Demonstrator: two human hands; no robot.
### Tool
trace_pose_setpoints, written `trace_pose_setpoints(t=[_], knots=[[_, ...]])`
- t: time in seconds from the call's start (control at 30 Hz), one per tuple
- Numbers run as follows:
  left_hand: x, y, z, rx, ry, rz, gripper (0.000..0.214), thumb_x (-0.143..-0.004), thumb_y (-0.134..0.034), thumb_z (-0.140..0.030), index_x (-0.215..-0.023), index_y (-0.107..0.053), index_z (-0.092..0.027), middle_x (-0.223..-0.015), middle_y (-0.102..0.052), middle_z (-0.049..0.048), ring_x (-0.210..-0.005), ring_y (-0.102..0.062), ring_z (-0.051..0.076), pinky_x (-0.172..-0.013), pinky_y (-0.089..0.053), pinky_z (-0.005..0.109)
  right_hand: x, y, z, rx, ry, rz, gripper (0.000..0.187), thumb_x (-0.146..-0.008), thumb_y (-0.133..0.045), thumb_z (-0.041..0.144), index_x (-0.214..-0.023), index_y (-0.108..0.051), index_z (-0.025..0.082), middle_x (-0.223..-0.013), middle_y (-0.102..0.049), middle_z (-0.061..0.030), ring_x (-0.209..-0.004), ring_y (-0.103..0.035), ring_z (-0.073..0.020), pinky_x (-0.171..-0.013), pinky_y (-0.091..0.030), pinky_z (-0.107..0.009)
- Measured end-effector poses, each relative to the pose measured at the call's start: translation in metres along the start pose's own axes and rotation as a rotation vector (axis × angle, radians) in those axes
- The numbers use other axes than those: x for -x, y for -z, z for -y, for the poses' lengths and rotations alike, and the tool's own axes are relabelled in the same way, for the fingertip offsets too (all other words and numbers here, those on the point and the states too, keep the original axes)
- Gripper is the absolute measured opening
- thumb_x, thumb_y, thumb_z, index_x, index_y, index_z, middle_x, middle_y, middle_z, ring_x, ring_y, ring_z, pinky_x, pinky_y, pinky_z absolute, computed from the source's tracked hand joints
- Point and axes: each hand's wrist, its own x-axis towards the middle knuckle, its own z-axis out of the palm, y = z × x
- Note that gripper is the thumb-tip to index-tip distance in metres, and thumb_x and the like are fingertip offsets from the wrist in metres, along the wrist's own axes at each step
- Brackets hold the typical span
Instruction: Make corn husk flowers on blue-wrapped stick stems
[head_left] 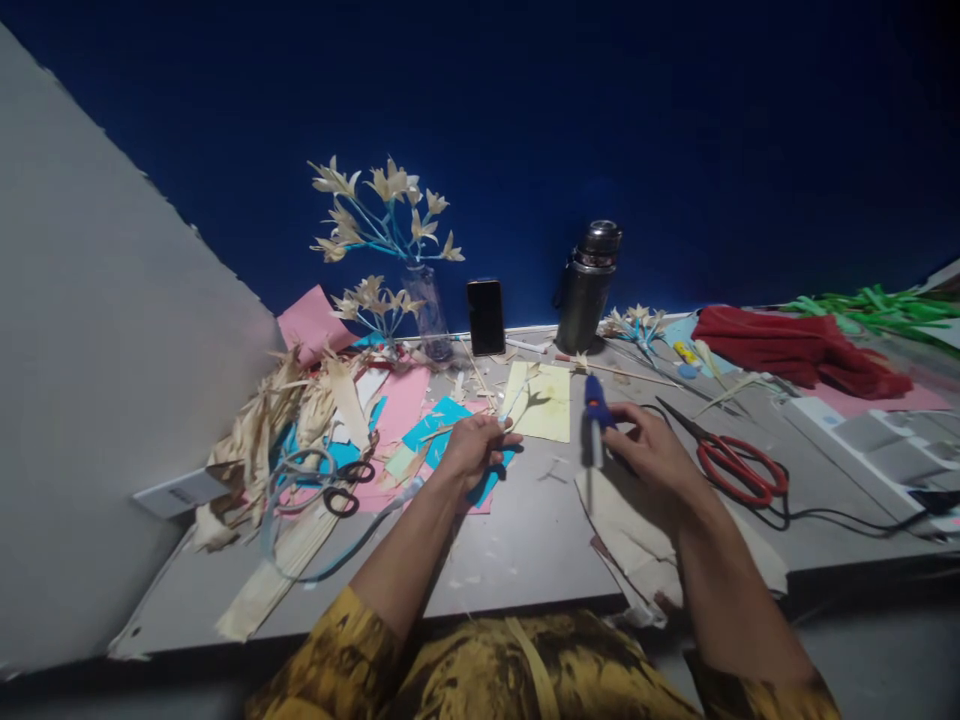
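Observation:
My left hand is closed in a pinch on a thin stem with a small pale husk-like flower at its upper end, above a yellow paper sheet. Blue and pink paper pieces lie beneath this hand. To the right, my right hand has thumb and fingers on a blue glue gun. A white glue stick shows at the near end of the gun. Below the right hand lies a beige cloth-like piece.
Left are dried husks and black-handled scissors. Along the wall stand a vase of husk flowers, a phone and a metal flask. Right are red-handled scissors, a red cloth and a power strip with black cable.

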Motion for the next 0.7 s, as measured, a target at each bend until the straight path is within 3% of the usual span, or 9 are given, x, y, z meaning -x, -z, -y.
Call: trace_pose_setpoints(t=[0.1, 0.17, 0.33, 0.53, 0.7], knots=[[0.003, 0.000, 0.000, -0.005, -0.045, 0.007, 0.023, -0.066, -0.078, -0.016, -0.069, -0.055, -0.014, -0.076, -0.071, 0.0103, -0.051, -0.062, 0.011, -0.034, -0.027, 0.015, 0.009, 0.009, -0.004, -0.387, -0.044, 0.023, 0.040, -0.081, -0.070, 0.046, -0.113, -0.068, 0.022, -0.102, -0.072, -0.0085, -0.087, -0.065, -0.0243, -0.070, -0.049, -0.032], [0.006, -0.001, 0.001, -0.017, -0.089, 0.008, 0.022, -0.066, -0.078, -0.019, -0.069, -0.057, -0.013, -0.066, -0.068, 0.0065, -0.041, -0.051, 0.006, -0.033, -0.025, 0.015, 0.017, 0.004, 0.000, -0.478, -0.033, 0.062, 0.042, -0.080, -0.072, 0.050, -0.111, -0.070, 0.021, -0.097, -0.072, -0.0085, -0.083, -0.065, -0.0231, -0.067, -0.048, -0.030], [0.012, -0.004, 0.004, -0.064, -0.186, -0.048, 0.023, -0.062, -0.079, -0.023, -0.069, -0.059, -0.014, -0.046, -0.054, -0.0035, -0.033, -0.037, 0.004, -0.033, -0.022, 0.016, 0.033, -0.024, 0.016, -0.418, -0.025, 0.185, 0.042, -0.080, -0.072, 0.055, -0.099, -0.074, 0.017, -0.077, -0.066, -0.0040, -0.058, -0.049, -0.0127, -0.051, -0.037, -0.024], [0.016, -0.005, 0.004, -0.086, -0.226, -0.114, 0.021, -0.061, -0.077, -0.025, -0.067, -0.060, -0.015, -0.044, -0.049, -0.0055, -0.036, -0.038, 0.005, -0.035, -0.026, 0.017, 0.031, -0.039, 0.011, -0.420, 0.001, 0.328, 0.040, -0.084, -0.069, 0.054, -0.100, -0.072, 0.017, -0.086, -0.068, -0.0057, -0.064, -0.052, -0.0146, -0.054, -0.038, -0.024], [0.018, -0.006, 0.002, -0.073, -0.235, -0.126, 0.019, -0.059, -0.075, -0.023, -0.065, -0.059, -0.016, -0.043, -0.047, -0.0061, -0.034, -0.037, 0.005, -0.035, -0.024, 0.017, 0.029, -0.043, 0.013, -0.366, 0.032, 0.345, 0.037, -0.085, -0.069, 0.052, -0.096, -0.072, 0.016, -0.086, -0.068, -0.0059, -0.072, -0.056, -0.0169, -0.062, -0.043, -0.024]])
